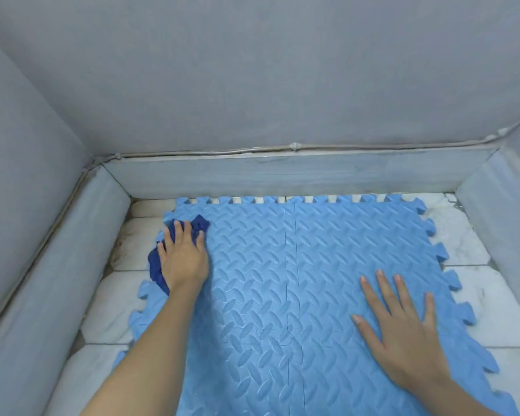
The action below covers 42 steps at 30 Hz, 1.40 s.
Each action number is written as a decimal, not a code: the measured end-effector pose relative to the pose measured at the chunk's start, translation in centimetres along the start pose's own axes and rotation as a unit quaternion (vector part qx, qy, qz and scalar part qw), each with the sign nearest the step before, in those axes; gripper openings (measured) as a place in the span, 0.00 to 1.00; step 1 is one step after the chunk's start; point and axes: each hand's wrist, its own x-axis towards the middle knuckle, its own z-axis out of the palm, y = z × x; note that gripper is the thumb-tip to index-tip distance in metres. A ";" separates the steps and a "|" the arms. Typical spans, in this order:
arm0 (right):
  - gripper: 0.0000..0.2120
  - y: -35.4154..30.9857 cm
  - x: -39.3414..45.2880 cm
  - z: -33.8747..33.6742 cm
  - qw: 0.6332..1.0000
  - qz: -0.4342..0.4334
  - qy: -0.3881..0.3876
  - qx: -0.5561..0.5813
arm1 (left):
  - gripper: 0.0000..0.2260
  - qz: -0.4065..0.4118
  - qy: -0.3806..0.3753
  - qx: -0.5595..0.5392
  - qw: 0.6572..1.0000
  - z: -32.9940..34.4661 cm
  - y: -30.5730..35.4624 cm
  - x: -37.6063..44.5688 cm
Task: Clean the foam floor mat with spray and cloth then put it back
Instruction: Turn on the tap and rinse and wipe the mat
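Left hand [183, 256] pressing cloth [156, 265] at mat's [282, 280] far-left corner, unwiped mat stretching rightward toward flat, empty right hand [403, 334].

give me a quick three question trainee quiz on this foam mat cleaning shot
1. True or false: the left hand presses a dark blue cloth onto the light blue interlocking foam floor mat.
2. Where does the right hand rest? A) on the grey wall B) flat on the mat, fingers spread C) on a spray bottle
3. Fill in: the cloth sits near the mat's far ____ corner.

Key: 1 true; 2 B; 3 left.
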 end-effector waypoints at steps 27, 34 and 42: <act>0.29 0.3 0.3 0.4 0.996 0.004 0.062 0.068 | 0.24 0.510 -0.195 0.023 0.837 6.4 27.7 -6.8; 0.25 0.5 0.2 0.3 0.990 0.040 0.085 0.106 | 0.24 0.408 -0.141 -0.012 0.902 3.9 14.2 -0.6; 0.26 0.9 0.5 0.5 0.988 0.045 0.090 0.116 | 0.25 0.301 -0.127 0.040 0.944 0.0 0.8 -11.1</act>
